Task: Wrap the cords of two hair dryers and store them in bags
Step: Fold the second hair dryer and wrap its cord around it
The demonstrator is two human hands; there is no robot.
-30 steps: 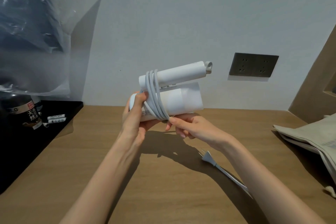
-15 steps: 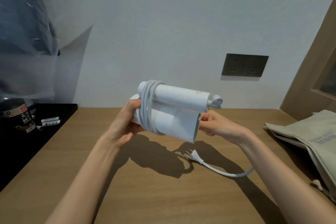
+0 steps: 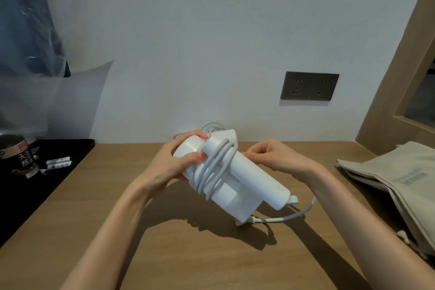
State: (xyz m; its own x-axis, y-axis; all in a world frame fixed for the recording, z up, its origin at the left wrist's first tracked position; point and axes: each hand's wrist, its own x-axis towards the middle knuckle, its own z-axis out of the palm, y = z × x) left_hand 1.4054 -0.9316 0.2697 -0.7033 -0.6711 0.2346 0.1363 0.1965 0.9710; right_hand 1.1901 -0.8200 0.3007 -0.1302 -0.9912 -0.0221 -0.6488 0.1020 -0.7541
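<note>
A white hair dryer (image 3: 237,179) is held tilted above the wooden table (image 3: 164,254), with its handle folded along the barrel. Its white cord (image 3: 213,172) is looped several times around the body. My left hand (image 3: 174,165) grips the dryer's rear end, thumb on top. On the far side of the dryer my right hand (image 3: 273,158) has curled fingers and appears to pinch the cord there. The loose cord end trails under my right forearm to the plug (image 3: 244,221) on the table. A beige cloth bag (image 3: 395,172) lies flat at the right.
A dark wall socket (image 3: 309,86) sits on the white wall behind. At the left a black surface (image 3: 58,186) carries a dark jar (image 3: 20,155) and small white tubes (image 3: 58,163). Clear plastic wrap (image 3: 35,82) hangs at the upper left. A wooden panel (image 3: 400,66) rises at the right.
The dryer has been turned and lowered, its front end now pointing down to the right. My right hand moved from the front end to the far side. The loose cord tail is shorter.
</note>
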